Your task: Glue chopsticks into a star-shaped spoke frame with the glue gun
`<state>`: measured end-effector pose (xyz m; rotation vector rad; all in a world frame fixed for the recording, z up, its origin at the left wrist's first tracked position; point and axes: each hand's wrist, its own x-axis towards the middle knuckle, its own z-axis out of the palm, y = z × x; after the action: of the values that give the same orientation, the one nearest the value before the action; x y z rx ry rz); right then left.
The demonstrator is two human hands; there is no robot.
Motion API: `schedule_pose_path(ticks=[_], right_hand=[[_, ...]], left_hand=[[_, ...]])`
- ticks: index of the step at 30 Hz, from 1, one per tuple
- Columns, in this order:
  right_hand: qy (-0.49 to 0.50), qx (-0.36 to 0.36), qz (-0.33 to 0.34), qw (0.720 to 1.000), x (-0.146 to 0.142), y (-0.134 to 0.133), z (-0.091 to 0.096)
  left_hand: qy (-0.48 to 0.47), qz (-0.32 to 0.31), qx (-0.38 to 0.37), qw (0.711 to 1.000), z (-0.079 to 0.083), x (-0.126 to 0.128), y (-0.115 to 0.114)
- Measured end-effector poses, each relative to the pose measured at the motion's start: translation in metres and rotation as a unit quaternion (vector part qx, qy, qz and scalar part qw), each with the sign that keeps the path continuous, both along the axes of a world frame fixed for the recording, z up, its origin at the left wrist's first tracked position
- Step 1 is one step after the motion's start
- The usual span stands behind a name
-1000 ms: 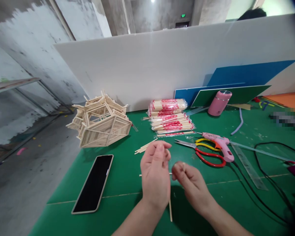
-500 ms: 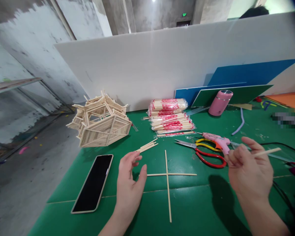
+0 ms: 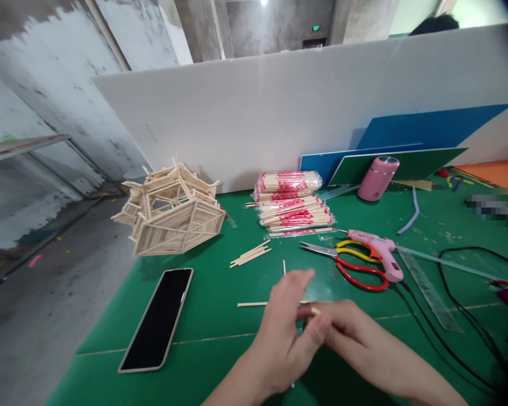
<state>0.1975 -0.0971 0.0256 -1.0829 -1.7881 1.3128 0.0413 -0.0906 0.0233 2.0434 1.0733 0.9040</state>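
My two hands meet above a cross of two thin wooden sticks (image 3: pixel 251 304) lying on the green table. My right hand (image 3: pixel 351 330) is closed around a short wooden stick (image 3: pixel 315 311); only its pale tip shows between the hands. My left hand (image 3: pixel 279 332) is open, its fingers stretched forward and slightly blurred, its thumb against the fingers of my right hand. Both hands hide the middle of the cross. Several loose sticks (image 3: pixel 250 255) lie just beyond. To the right are red-and-yellow-handled scissors (image 3: pixel 359 273) and a pink glue gun (image 3: pixel 381 251).
A stick-built model (image 3: pixel 178 217) stands at back left, behind a phone (image 3: pixel 156 321). Wrapped bundles of sticks (image 3: pixel 294 208) lie near the white board (image 3: pixel 237 124). A pink bottle (image 3: pixel 379 179), a clear ruler (image 3: pixel 432 293) and a black cable (image 3: pixel 432 332) are at right.
My right hand has moved left with the stick, away from beside the glue gun. My left hand has moved right, and the two now meet over the crossed sticks.
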Motion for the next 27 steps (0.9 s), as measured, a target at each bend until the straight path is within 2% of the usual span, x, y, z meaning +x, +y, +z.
schedule_pose_path(ticks=[2, 4, 8, 13, 17, 23, 27], right_hand=[[0.002, -0.025, 0.037, 0.999, -0.005, -0.004, 0.010], [0.031, -0.050, 0.042, 0.997, -0.004, -0.004, 0.012], [0.074, -0.087, 0.006, 0.993, 0.005, -0.002, 0.004], [0.057, -0.087, -0.061, 0.993, 0.011, -0.002, 0.000], [0.057, -0.089, -0.109, 0.988, 0.014, -0.001, 0.002], [0.023, -0.031, -0.168, 0.985, 0.024, 0.000, -0.002], [0.012, 0.038, -0.242, 0.969, 0.038, 0.002, -0.009]], left_hand=[[0.040, -0.062, -0.016, 0.997, 0.006, 0.002, 0.001], [0.091, -0.079, -0.016, 0.993, 0.010, 0.002, 0.002], [0.162, -0.066, 0.006, 0.985, 0.010, 0.000, 0.005], [0.158, -0.051, 0.072, 0.983, 0.004, -0.001, 0.001], [0.163, -0.027, 0.082, 0.983, 0.001, -0.004, -0.003], [0.149, 0.003, 0.024, 0.988, -0.009, -0.021, -0.007], [0.122, 0.076, -0.013, 0.990, -0.014, -0.037, -0.011]])
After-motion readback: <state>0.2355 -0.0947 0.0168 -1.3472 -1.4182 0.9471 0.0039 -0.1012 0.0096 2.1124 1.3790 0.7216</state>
